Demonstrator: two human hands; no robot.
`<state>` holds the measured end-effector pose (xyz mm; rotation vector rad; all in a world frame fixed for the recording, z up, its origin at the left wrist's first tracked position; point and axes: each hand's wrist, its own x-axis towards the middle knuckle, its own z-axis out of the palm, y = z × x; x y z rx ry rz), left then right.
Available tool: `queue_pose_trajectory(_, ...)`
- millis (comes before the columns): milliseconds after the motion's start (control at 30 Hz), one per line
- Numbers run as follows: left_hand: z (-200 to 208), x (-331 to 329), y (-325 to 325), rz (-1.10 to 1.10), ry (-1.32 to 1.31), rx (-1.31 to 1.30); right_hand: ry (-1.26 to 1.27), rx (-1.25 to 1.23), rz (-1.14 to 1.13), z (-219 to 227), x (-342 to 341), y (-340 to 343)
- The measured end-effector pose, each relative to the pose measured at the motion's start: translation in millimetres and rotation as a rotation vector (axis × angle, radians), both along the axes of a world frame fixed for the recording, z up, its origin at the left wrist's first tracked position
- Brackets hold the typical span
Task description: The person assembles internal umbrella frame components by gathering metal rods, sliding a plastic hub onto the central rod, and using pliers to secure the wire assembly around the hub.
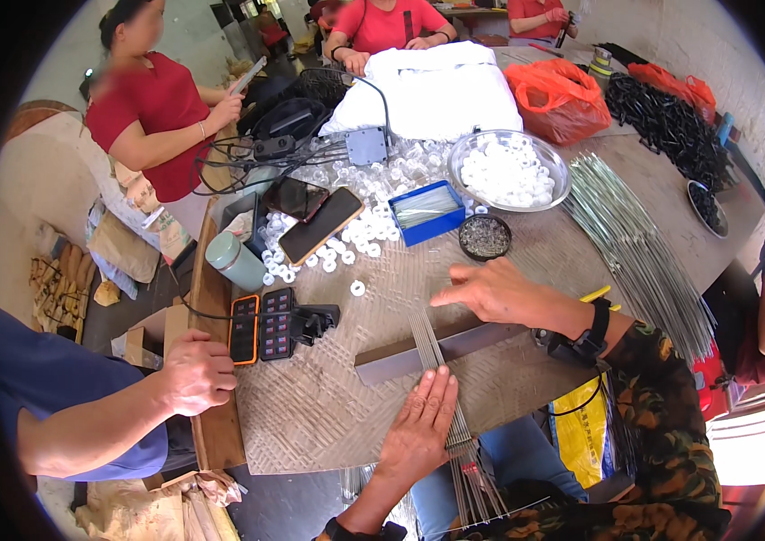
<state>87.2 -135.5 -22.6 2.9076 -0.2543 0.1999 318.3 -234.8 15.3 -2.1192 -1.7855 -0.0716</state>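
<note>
Atop thin rods [461, 435], the left hand [420, 433] apparently rests flat

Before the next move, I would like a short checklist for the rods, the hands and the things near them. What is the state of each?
1. Left hand lies on the rods: ok.
2. Rods lie across the bar: ok.
3. Right hand holds nothing: cannot tell; its curled fingers hide the palm.
4. Phones lie apart from the rods: ok.
5. White rings all inside the bowl: not ok; many lie loose.
</note>
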Motion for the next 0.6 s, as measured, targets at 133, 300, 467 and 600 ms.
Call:
queue_pose_trajectory(133,1.0,0.6,-0.5,0.008,0.005,-0.001,-0.018,0.014,-0.015,0.6,-1.5,-0.8)
queue_pose_trajectory(300,0.0,-1.8,-0.7,0.012,0.003,-0.024,-0.005,0.008,-0.012,2.4,-2.9,0.8)
queue_pose_trajectory(467,0.3,1.3,-3.1,0.007,0.007,-0.026,-0.018,0.002,0.000,2.0,-1.5,-3.7)
queue_pose_trajectory(600,0.3,-0.9,-2.1,0.012,0.004,-0.040,-0.009,-0.002,-0.024,2.8,-4.2,-0.9)
